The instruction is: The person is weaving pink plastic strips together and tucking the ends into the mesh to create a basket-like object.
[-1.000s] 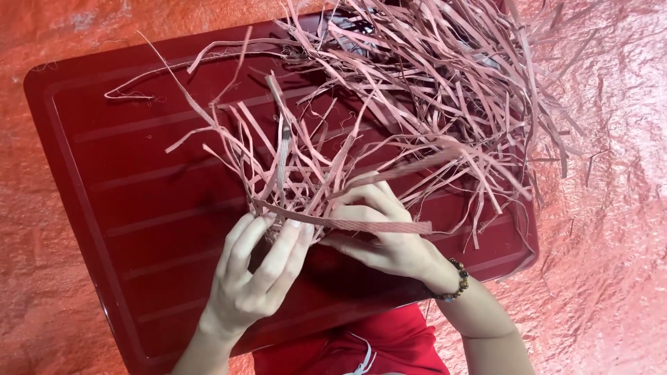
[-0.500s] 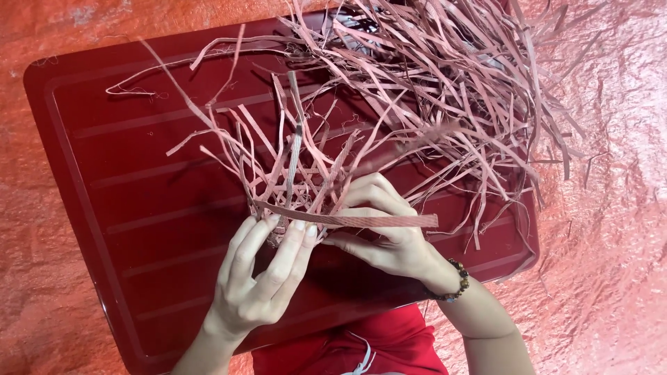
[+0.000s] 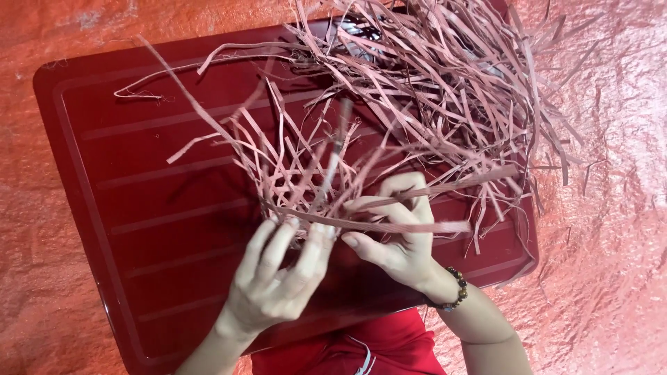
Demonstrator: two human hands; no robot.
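Note:
A small woven piece of pink strips (image 3: 299, 191) is held above a dark red tray (image 3: 132, 194), with loose strip ends fanning upward. My left hand (image 3: 278, 278) grips its lower edge, fingers spread under the weave. My right hand (image 3: 396, 232), with a bead bracelet at the wrist, pinches a long horizontal pink strip (image 3: 389, 226) that runs across the bottom of the weave. One strip at the middle (image 3: 335, 156) is blurred.
A big tangled heap of loose pink strips (image 3: 451, 83) covers the tray's upper right and spills past its edge. The tray lies on an orange-red crinkled sheet (image 3: 611, 229). Red clothing (image 3: 354, 347) shows at the bottom.
The weave has been lifted and turned slightly. My right hand's fingers have shifted along the horizontal strip, and one upright strip is moving.

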